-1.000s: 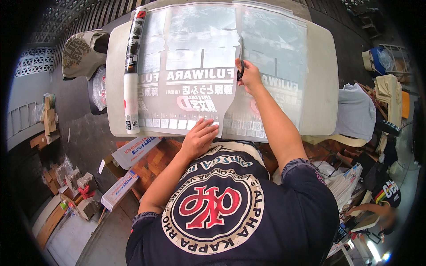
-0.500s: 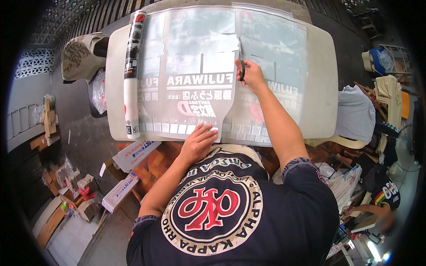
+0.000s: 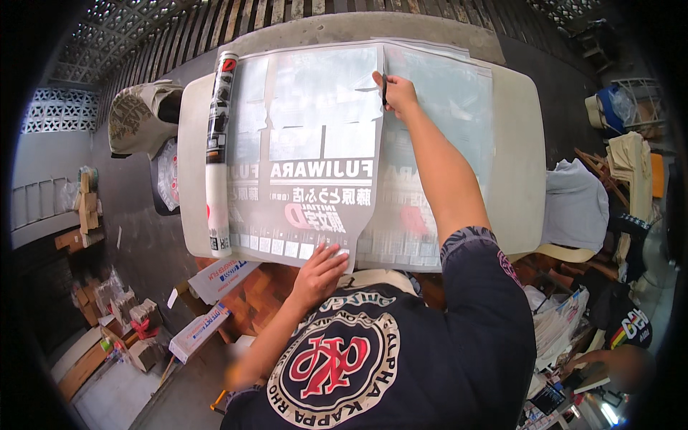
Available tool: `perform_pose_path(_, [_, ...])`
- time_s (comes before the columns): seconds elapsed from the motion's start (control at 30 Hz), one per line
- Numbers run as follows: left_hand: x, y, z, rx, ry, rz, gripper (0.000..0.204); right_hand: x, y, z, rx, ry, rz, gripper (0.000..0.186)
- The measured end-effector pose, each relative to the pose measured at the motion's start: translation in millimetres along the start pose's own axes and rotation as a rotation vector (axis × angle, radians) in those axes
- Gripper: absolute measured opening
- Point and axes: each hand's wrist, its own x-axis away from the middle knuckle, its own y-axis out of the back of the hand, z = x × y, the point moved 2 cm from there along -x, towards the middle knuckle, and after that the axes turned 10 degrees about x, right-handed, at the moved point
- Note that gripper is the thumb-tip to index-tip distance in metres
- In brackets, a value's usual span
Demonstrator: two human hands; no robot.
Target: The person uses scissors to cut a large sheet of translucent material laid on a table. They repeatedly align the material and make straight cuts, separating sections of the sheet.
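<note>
A large translucent sheet printed with white panels, lettering and small squares point(image 3: 319, 93) lies on a pale table point(image 3: 516, 129). Near its far edge, my right hand point(image 3: 395, 94) grips black-handled scissors point(image 3: 385, 89) at a long cut running through the sheet. My left hand point(image 3: 322, 276) rests with fingers stretched on the near edge, at the foot of the middle piece. A long roll point(image 3: 219, 150), dark printed at the top and white below, lies along the left of the sheet. The sheet's right part point(image 3: 437, 100) lies beside the cut.
Garments drape over chairs at left point(image 3: 140, 115) and right point(image 3: 573, 208). Long white printed boxes point(image 3: 197, 330) lie below the table, near stacked cartons point(image 3: 89, 208). Another person point(image 3: 623, 365) is at the lower right among bags and fabric. A slatted fence point(image 3: 315, 14) stands beyond the table.
My right hand has moved away from me with the scissors, toward the far edge of the sheet. The view has shifted, so the table sits lower. My left hand remains on the near edge.
</note>
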Motion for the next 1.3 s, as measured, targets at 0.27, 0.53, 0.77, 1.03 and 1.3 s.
perform_pose_path(0.27, [-5, 14, -18, 0.024, 0.005, -0.15, 0.03, 20, 19, 2, 0.426, 0.188, -0.343, 0.06])
perform_pose_path(0.53, [28, 96, 103, -0.203, 0.391, -0.12, 0.081, 164, -56, -15, 0.168, 0.128, -0.28, 0.039])
perform_pose_path(0.77, [90, 225, 188, -0.753, 0.645, -0.224, 0.068, 209, 22, 59, -0.143, 0.362, -0.078, 0.039])
perform_pose_path(1.03, [51, 105, 103, -0.428, 0.098, 0.03, 0.098, 203, 318, -125, 0.549, 0.143, -0.636, 0.053])
perform_pose_path(1.3, [33, -22, 101, -0.322, -0.123, 0.229, 0.078, 356, 158, -139, 0.107, 0.018, -0.23, 0.03])
